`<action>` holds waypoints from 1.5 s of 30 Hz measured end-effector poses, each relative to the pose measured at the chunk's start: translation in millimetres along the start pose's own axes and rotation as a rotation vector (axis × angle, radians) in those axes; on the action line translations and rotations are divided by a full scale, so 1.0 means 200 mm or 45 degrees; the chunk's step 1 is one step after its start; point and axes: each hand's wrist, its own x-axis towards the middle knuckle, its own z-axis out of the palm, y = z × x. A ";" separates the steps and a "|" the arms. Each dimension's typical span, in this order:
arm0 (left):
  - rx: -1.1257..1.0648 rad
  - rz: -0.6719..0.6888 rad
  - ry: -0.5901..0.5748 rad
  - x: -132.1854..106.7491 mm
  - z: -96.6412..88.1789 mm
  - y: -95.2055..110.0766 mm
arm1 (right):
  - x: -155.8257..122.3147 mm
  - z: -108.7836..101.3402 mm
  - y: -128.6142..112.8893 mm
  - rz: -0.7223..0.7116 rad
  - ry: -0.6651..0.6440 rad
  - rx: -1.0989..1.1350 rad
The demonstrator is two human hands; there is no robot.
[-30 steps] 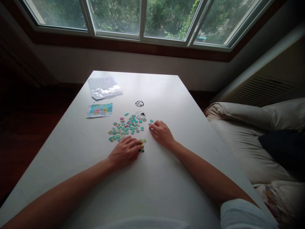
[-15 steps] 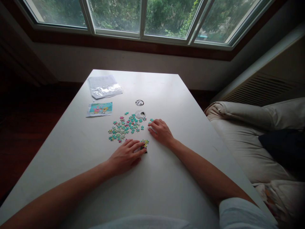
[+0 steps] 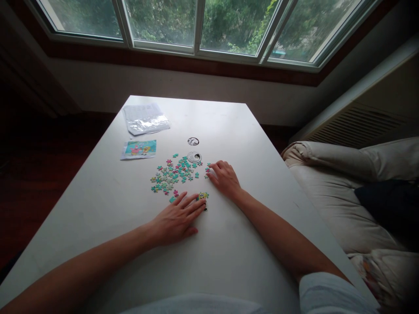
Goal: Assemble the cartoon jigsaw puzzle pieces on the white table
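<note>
My left hand (image 3: 178, 219) lies flat on the table with its fingers spread. Its fingertips rest on a small joined patch of yellow puzzle pieces (image 3: 203, 195), partly covering it. A pink piece (image 3: 176, 192) and a turquoise piece (image 3: 172, 199) lie beside its index finger. Off to the right, my right hand (image 3: 225, 179) rests on the tabletop, index finger and thumb bent and apart. A few small puzzle pieces (image 3: 207, 170) lie right at those fingertips. Left of it spreads a loose pile of turquoise, green and pink puzzle pieces (image 3: 170, 176).
Behind the pile are a round silvery lid-like disc (image 3: 194, 157) and a smaller dark-rimmed round piece (image 3: 193, 141). A printed cartoon picture (image 3: 140, 149) and a clear plastic bag with papers (image 3: 145, 118) lie at the far left of the white table (image 3: 108, 209). A cushioned beige seat (image 3: 321, 192) stands right.
My left hand has flattened, its thumb moving back from the yellow patch, and more of the pieces near its index finger show. My right hand stays nearly in place, with pieces now visible at its fingertips.
</note>
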 end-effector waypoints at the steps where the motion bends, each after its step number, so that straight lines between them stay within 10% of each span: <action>1: -0.010 0.006 -0.014 0.00 0.00 0.00 | 0.00 0.00 0.00 0.007 0.010 0.005; 16: -0.015 0.006 0.063 0.00 -0.03 -0.02 | 0.00 0.01 0.01 0.018 0.127 0.232; 20: 0.141 -0.273 0.157 -0.02 -0.16 -0.12 | 0.00 0.01 0.01 0.002 0.126 0.263; 27: 0.395 -0.825 -0.142 -0.17 -0.40 -0.31 | -0.01 0.01 0.02 -0.029 0.111 0.278; 45: 0.367 -0.675 -0.100 -0.10 -0.29 -0.18 | 0.00 0.00 0.03 -0.024 0.097 0.359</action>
